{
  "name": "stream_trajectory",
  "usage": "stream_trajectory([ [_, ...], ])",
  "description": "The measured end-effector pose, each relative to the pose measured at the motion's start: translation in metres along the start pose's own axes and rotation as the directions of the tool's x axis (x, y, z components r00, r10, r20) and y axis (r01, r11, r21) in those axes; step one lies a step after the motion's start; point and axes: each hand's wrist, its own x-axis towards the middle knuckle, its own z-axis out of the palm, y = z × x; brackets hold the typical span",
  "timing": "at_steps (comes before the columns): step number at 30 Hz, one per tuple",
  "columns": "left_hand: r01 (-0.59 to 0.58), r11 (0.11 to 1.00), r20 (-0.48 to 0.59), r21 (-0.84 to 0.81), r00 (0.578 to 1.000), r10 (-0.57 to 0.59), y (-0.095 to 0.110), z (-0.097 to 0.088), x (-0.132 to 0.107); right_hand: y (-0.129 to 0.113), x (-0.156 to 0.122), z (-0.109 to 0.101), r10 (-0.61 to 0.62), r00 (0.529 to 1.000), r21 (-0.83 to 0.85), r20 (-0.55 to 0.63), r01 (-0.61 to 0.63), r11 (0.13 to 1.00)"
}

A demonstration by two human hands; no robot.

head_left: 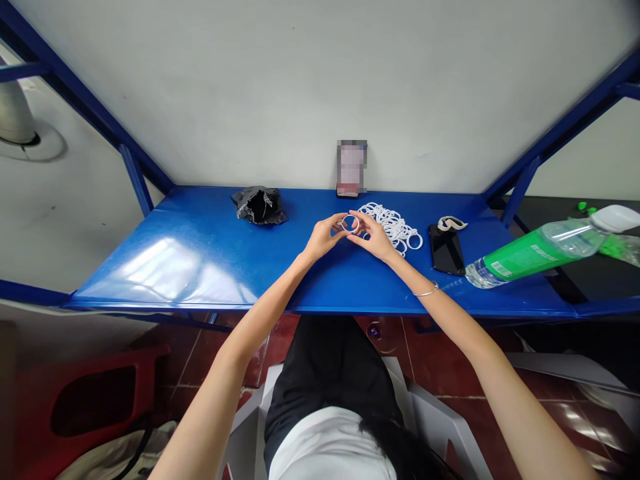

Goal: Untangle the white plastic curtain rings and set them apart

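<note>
Between my two hands, a little above the blue table [300, 280], is a white ring [357, 225]. My left hand [324, 235] pinches its left side with thumb and fingers. On the other side, my right hand [374, 238] grips the ring between thumb and fingertips. Just behind and to the right of my right hand lies a pile of white rings [395, 225], partly covered by that hand. What the rings are for does not show.
A crumpled black bag [260, 205] with a torn opening lies at the back left. A phone [351, 168] leans on the wall. On the right are a dark phone [447, 250], a small whitish looped object [452, 223] and a green-labelled bottle [543, 250].
</note>
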Motion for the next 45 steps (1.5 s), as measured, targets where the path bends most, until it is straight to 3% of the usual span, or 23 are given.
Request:
stream_trajectory([
  [6, -0.026, 0.995, 0.005, -0.096, 1.000, 0.026, 0.004, -0.002, -0.001, 0.000, 0.001, -0.004, -0.064, 0.998, -0.166, -0.014, 0.060, 0.984],
  [14, 0.033, 0.969, 0.084, -0.245, 0.996, -0.013, 0.011, -0.006, 0.000, -0.001, 0.002, -0.007, 0.002, 1.000, -0.055, -0.026, -0.003, 0.999],
  [18, 0.058, 0.966, 0.101, -0.252, 0.994, -0.033, 0.007, -0.008, 0.000, -0.002, 0.001, -0.007, -0.017, 1.000, -0.079, -0.020, 0.015, 0.997],
  [22, 0.046, 0.984, 0.071, -0.173, 0.997, -0.034, 0.007, -0.010, 0.000, -0.005, 0.000, -0.008, -0.047, 0.999, -0.160, -0.027, 0.042, 0.986],
  [27, -0.018, 0.999, 0.048, 0.048, 0.999, 0.016, 0.006, -0.012, 0.001, -0.009, 0.001, -0.009, -0.084, 0.996, -0.205, -0.029, 0.076, 0.976],
  [34, -0.132, 0.939, 0.068, 0.319, 0.991, 0.116, 0.008, -0.013, -0.001, -0.012, -0.001, -0.011, -0.130, 0.991, -0.297, 0.036, 0.135, 0.945],
  [45, -0.184, 0.901, 0.105, 0.392, 0.982, 0.155, 0.008, -0.015, -0.002, -0.010, 0.001, -0.013, -0.236, 0.971, -0.422, 0.026, 0.225, 0.878],
])
